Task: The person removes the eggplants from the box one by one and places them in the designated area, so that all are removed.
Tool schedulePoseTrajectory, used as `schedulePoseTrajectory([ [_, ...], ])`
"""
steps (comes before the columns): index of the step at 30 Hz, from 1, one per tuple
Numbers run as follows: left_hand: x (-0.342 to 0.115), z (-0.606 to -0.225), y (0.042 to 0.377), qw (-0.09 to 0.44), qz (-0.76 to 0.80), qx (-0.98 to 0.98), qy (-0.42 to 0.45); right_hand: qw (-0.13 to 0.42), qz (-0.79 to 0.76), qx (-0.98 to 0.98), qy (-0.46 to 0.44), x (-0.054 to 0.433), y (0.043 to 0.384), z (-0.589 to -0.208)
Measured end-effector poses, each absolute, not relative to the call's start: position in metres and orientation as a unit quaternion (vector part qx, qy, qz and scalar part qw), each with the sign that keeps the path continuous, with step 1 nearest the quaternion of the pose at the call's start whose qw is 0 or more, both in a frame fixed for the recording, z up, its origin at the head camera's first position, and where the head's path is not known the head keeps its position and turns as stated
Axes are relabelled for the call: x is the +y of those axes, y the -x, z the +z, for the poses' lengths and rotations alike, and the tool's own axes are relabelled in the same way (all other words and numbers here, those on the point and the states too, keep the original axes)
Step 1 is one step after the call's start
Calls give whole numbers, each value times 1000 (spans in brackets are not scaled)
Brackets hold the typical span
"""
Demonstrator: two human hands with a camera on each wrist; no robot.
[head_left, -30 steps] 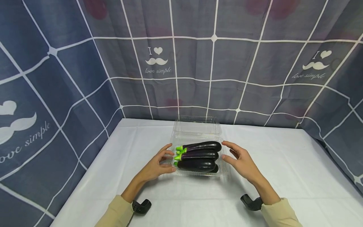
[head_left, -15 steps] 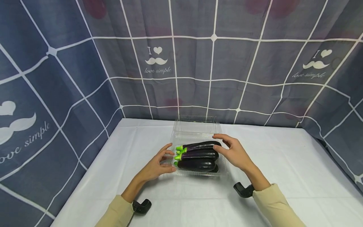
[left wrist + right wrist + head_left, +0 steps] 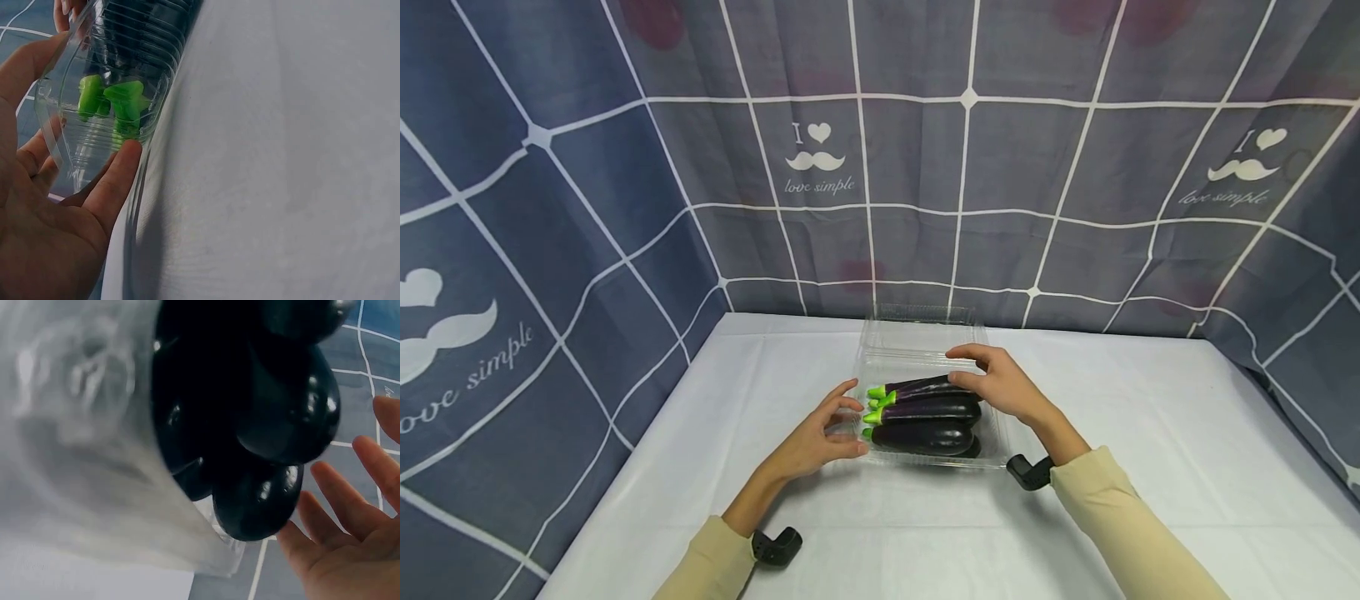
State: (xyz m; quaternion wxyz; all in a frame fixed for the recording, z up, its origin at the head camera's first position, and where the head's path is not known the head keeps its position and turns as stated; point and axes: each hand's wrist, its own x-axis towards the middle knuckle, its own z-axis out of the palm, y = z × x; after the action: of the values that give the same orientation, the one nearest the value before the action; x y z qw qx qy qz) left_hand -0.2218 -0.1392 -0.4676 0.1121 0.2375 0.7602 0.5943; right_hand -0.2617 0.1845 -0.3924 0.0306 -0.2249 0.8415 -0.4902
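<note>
Head view: in the clear container (image 3: 992, 437) before you, the eggplants (image 3: 931, 408) lie lengthwise left to right, green stems leftward. Your right hand (image 3: 1000, 382) arches over the farthest one's blunt end; your left hand (image 3: 812, 440) spans the container's left end. Left wrist: thumb and fingers apart (thumb touching plastic). Right wrist: fingers spread, beside blunt ends.

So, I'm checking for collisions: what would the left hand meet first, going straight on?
The left hand would first meet the near end of the clear container, which it seems to touch, though depth is unclear.
</note>
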Motion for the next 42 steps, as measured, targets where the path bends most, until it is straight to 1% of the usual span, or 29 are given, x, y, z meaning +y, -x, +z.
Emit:
schedulePoseTrajectory([
  [22,-140,-468,222,111,592,761,-240,47,-480,844,232,175,261,-409],
  [28,-140,-471,220,114,595,759,-240,61,-479,845,229,174,258,-413],
  [35,-140,-471,219,111,592,760,-242,44,-470,849,239,173,258,-418],
  [42,-140,-469,220,111,592,760,-243,41,-462,854,234,172,258,-416],
])
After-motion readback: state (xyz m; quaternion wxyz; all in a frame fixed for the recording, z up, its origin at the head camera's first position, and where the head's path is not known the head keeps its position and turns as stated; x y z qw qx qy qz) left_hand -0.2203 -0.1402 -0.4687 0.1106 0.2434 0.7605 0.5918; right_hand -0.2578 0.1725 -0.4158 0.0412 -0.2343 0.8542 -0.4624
